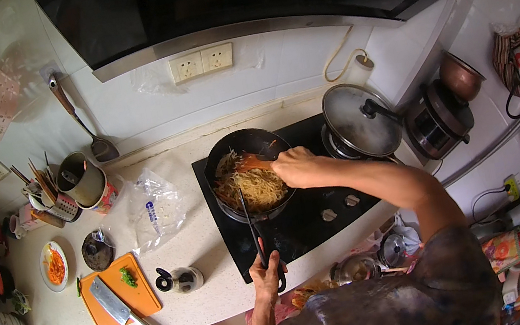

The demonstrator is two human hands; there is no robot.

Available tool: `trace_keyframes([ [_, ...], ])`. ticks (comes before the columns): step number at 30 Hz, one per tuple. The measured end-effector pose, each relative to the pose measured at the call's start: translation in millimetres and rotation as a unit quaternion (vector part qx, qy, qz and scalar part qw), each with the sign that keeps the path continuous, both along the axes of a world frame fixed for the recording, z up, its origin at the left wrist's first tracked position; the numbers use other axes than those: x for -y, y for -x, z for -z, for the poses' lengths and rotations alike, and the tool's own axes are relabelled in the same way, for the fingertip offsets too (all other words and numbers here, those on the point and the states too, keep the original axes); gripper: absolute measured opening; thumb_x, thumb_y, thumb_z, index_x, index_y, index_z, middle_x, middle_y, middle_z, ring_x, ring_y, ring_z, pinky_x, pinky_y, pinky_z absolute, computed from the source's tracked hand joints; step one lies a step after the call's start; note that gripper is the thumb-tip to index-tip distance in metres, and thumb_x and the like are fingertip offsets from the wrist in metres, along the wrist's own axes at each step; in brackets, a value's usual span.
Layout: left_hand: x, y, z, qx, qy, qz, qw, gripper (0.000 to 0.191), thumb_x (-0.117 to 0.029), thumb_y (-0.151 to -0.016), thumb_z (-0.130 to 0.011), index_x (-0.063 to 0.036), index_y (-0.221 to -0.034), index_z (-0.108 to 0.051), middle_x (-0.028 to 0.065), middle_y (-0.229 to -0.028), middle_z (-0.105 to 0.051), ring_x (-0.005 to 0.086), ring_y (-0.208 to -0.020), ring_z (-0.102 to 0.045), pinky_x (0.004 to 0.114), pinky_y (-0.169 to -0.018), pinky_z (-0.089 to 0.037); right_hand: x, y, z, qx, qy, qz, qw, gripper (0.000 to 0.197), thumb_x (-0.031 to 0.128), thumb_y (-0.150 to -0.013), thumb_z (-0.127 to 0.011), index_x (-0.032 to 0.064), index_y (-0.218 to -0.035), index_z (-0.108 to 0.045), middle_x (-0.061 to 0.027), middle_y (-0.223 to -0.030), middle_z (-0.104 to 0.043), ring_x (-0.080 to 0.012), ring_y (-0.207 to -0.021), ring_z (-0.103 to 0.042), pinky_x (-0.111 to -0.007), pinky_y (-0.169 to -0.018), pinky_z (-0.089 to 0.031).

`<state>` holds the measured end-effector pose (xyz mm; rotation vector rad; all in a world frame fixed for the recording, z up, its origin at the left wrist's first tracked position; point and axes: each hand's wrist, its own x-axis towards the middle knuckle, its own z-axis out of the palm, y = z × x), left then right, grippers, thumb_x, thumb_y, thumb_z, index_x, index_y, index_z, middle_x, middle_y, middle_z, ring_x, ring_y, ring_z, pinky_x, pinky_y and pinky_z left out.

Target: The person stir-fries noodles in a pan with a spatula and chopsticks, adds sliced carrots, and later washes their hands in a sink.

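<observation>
Noodles (251, 189) with shreds of vegetable lie in a dark wok (263, 137) on the left side of the black glass hob. My right hand (295, 169) grips a wooden spatula (250, 162), whose blade is in the noodles at the back of the wok. Near the front edge, my left hand (265, 274) is closed around the wok's black handle (281, 284). A thin dark stick (247, 211), perhaps a chopstick, runs from this hand over the wok rim to the noodles. How it is held is partly hidden by the fingers.
A steamed-up glass lid (361, 118) covers a pan right of the wok. On the left, a cleaver (111, 299) and chopped greens (128, 277) lie on an orange cutting board (100, 323). Nearby are a pepper-filled jar (187, 280), plastic bag (159, 211) and plate of orange shreds (54, 266).
</observation>
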<state>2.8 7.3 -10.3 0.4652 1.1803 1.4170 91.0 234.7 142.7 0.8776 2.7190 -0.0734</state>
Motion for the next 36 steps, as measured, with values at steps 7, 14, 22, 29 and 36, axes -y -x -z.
trace_keyframes([
  [7,-3,-4,0,0.007,-0.002,-0.003,1.000,0.053,-0.017,-0.087,-0.059,-0.0050,-0.134,-0.037,-0.0023,-0.063,-0.050,0.0073,-0.051,-0.048,0.022,-0.047,-0.038,-1,2,3,-0.019,0.022,0.045,0.999,0.013,-0.001,-0.070,-0.053,-0.0067,-0.080,-0.060,-0.0251,-0.082,-0.061,-0.0376,-0.078,-0.063,-0.044,-0.066,-0.050],
  [14,0,-5,11,-0.002,-0.011,-0.029,1.000,0.049,-0.016,-0.087,-0.058,-0.0035,-0.132,-0.041,-0.0021,-0.064,-0.050,0.0076,-0.050,-0.048,0.022,-0.047,-0.039,0,-6,-34,0.083,0.034,0.052,0.995,0.018,0.002,-0.072,-0.055,-0.0052,-0.088,-0.061,-0.0237,-0.089,-0.062,-0.0350,-0.084,-0.063,-0.044,-0.069,-0.050],
  [22,-4,-4,4,0.011,0.000,-0.007,1.000,0.044,-0.017,-0.086,-0.060,-0.0013,-0.125,-0.047,-0.0017,-0.062,-0.050,0.0082,-0.050,-0.048,0.022,-0.046,-0.040,6,-17,-49,0.076,-0.003,0.045,0.996,0.015,-0.001,-0.071,-0.053,-0.0062,-0.082,-0.062,-0.0245,-0.089,-0.062,-0.0365,-0.085,-0.062,-0.045,-0.074,-0.048],
  [29,-2,-5,5,0.010,0.001,-0.014,1.000,0.050,-0.018,-0.087,-0.059,-0.0019,-0.130,-0.040,-0.0021,-0.063,-0.049,0.0085,-0.050,-0.048,0.023,-0.047,-0.039,19,-37,-92,0.080,0.092,0.056,0.991,0.018,0.018,-0.078,-0.061,0.0016,-0.082,-0.067,-0.0186,-0.075,-0.063,-0.0340,-0.076,-0.062,-0.041,-0.067,-0.049],
  [36,-1,-8,7,0.004,-0.011,-0.022,1.000,0.042,-0.021,-0.086,-0.061,-0.0004,-0.121,-0.050,-0.0011,-0.063,-0.050,0.0088,-0.050,-0.050,0.023,-0.047,-0.040,42,-46,-28,-0.106,0.149,0.151,0.971,0.019,0.017,-0.079,-0.060,0.0031,-0.090,-0.067,-0.0200,-0.079,-0.064,-0.0341,-0.077,-0.063,-0.040,-0.068,-0.050],
])
